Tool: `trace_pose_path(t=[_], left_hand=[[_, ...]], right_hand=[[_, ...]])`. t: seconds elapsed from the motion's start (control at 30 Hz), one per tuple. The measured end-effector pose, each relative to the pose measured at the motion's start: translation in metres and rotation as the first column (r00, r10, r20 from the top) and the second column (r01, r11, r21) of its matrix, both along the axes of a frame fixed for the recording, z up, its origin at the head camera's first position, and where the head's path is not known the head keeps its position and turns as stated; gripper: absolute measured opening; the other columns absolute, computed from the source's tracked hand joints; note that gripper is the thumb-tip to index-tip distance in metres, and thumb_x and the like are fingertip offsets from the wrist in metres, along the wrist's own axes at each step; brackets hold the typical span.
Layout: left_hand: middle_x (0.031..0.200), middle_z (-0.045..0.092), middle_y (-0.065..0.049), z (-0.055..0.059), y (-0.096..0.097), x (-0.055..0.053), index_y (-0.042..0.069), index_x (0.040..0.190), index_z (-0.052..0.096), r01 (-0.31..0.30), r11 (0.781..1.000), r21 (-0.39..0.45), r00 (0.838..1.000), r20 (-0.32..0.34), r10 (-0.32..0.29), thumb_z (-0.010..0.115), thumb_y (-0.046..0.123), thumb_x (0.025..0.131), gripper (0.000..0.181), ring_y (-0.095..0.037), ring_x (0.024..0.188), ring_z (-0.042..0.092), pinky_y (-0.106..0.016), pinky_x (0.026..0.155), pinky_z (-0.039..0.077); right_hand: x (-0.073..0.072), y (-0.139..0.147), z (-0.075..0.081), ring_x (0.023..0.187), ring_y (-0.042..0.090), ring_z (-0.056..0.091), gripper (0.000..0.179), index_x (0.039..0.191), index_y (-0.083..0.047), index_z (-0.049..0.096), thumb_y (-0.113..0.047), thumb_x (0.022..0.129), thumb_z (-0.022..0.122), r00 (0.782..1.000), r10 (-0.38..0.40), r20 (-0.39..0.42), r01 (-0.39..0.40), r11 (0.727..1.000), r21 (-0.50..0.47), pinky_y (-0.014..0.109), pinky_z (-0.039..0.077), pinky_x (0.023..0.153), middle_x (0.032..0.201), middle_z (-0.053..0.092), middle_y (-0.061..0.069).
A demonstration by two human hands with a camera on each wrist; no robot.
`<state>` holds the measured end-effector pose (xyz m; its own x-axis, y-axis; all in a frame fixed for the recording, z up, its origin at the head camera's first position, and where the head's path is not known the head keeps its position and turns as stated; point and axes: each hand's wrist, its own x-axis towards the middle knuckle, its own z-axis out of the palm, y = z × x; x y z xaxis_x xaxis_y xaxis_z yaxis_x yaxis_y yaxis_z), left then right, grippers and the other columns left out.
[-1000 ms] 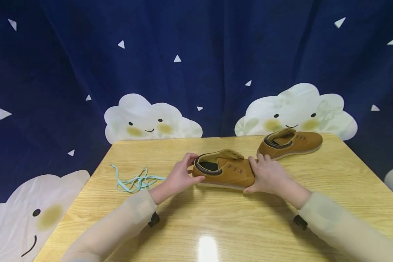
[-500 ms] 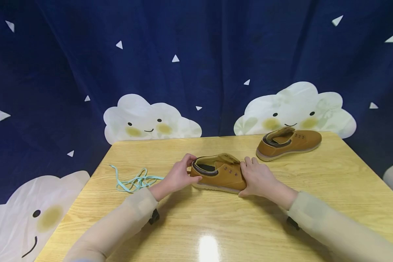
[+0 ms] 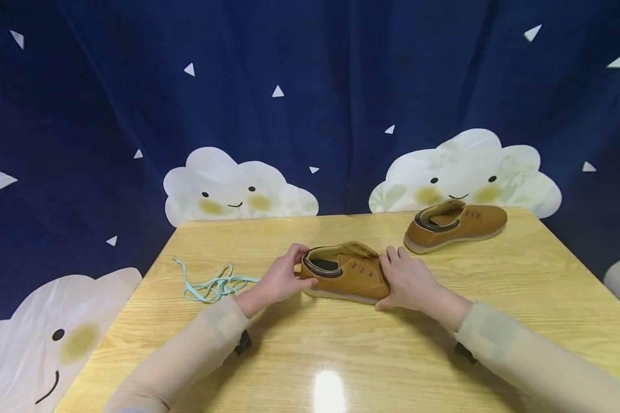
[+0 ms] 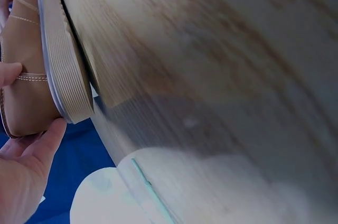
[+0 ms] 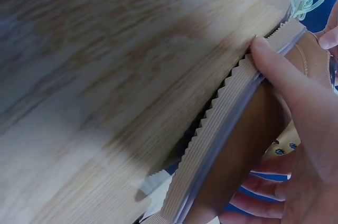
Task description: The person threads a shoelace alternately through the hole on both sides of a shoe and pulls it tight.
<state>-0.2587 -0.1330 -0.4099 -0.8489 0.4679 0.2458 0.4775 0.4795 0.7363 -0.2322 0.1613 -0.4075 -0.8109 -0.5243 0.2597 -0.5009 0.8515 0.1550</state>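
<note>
Head view: left grip point(image 3: 279, 279) and right grip point(image 3: 407, 281) clasp the near shoe point(image 3: 347, 282), now slightly further left.

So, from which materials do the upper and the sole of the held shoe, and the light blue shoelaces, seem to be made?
Brown upper: leather or imitation, smooth with low shine, stitched seams. Sole: probably rubber or foam, matt, with fine ridges along its side. Light blue shoelaces: likely textile, matt-looking, limp in tangled loops; weave not visible.
</note>
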Motion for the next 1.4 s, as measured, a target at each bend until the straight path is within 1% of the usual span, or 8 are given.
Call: trace_pose_path(t=[0.4,0.57,0.77,0.93,1.07,1.23,1.33,1.4], left_hand=[[0.126,0.060,-0.016,0.002,-0.001,-0.004,-0.001,0.128,0.043,0.018,1.000,-0.015,1.000,-0.003,-0.018,0.078,0.002,0.080,0.059,-0.030,0.120,0.055,-0.028,0.080,0.054],[0.127,0.059,-0.017,0.001,-0.002,-0.003,-0.001,0.129,0.043,0.022,0.999,-0.027,1.000,-0.006,-0.022,0.079,0.003,0.080,0.061,-0.030,0.119,0.056,-0.030,0.081,0.054],[0.131,0.057,-0.017,0.006,-0.005,-0.002,-0.001,0.134,0.042,0.015,0.996,-0.085,1.000,-0.020,-0.017,0.078,0.010,0.083,0.063,-0.030,0.118,0.057,-0.043,0.087,0.051],[0.134,0.056,-0.015,0.014,-0.018,0.000,0.000,0.138,0.044,-0.003,0.987,-0.159,1.000,0.010,0.005,0.072,0.019,0.090,0.058,-0.030,0.119,0.056,-0.049,0.092,0.047],[0.133,0.056,-0.015,0.021,-0.044,0.002,0.000,0.135,0.050,-0.080,0.978,-0.194,0.997,-0.001,0.082,0.067,0.025,0.094,0.051,-0.032,0.118,0.056,-0.051,0.094,0.045],[0.128,0.059,-0.017,0.031,-0.093,0.002,0.000,0.130,0.055,-0.232,0.935,-0.270,0.972,-0.039,0.230,0.062,0.028,0.097,0.044,-0.035,0.115,0.057,-0.052,0.093,0.045],[0.123,0.060,-0.021,0.034,-0.126,0.000,-0.002,0.127,0.057,-0.337,0.878,-0.341,0.941,-0.086,0.328,0.060,0.027,0.098,0.042,-0.038,0.111,0.058,-0.053,0.090,0.045],[0.121,0.061,-0.023,0.035,-0.147,-0.001,-0.004,0.125,0.057,-0.404,0.828,-0.388,0.913,-0.114,0.392,0.059,0.027,0.098,0.042,-0.040,0.109,0.058,-0.054,0.087,0.045]], right_hand=[[-0.005,0.015,0.012,0.093,0.033,0.053,0.102,0.129,0.005,0.053,-0.070,0.064,0.076,0.988,0.028,0.154,-0.030,1.000,0.008,0.043,0.050,0.063,0.106,0.052,0.017],[-0.007,0.022,0.011,0.093,0.034,0.058,0.102,0.133,0.002,0.050,-0.071,0.067,0.073,0.976,0.028,0.215,-0.027,1.000,-0.007,0.045,0.050,0.064,0.109,0.054,0.017],[-0.011,0.023,0.014,0.083,0.031,0.059,0.100,0.132,0.001,0.051,-0.070,0.066,0.074,0.974,0.045,0.223,-0.039,0.999,-0.028,0.045,0.049,0.059,0.103,0.054,0.015],[-0.011,0.022,0.014,0.081,0.029,0.057,0.098,0.131,-0.001,0.052,-0.070,0.066,0.075,0.970,0.036,0.241,-0.029,0.999,-0.032,0.044,0.048,0.057,0.100,0.054,0.013],[-0.011,0.022,0.013,0.080,0.029,0.057,0.096,0.130,-0.001,0.052,-0.069,0.065,0.076,0.968,0.036,0.248,-0.028,0.999,-0.033,0.044,0.048,0.057,0.100,0.054,0.013],[-0.013,0.022,0.013,0.081,0.029,0.057,0.098,0.130,-0.001,0.052,-0.070,0.065,0.075,0.967,0.024,0.255,-0.019,1.000,-0.022,0.043,0.048,0.056,0.101,0.054,0.014],[-0.014,0.022,0.013,0.080,0.028,0.056,0.098,0.131,-0.001,0.052,-0.070,0.065,0.075,0.965,0.024,0.260,-0.020,1.000,-0.018,0.042,0.047,0.055,0.100,0.053,0.014],[-0.014,0.023,0.014,0.079,0.028,0.055,0.098,0.131,-0.001,0.051,-0.070,0.065,0.075,0.965,0.025,0.261,-0.021,1.000,-0.019,0.042,0.047,0.055,0.100,0.053,0.014]])
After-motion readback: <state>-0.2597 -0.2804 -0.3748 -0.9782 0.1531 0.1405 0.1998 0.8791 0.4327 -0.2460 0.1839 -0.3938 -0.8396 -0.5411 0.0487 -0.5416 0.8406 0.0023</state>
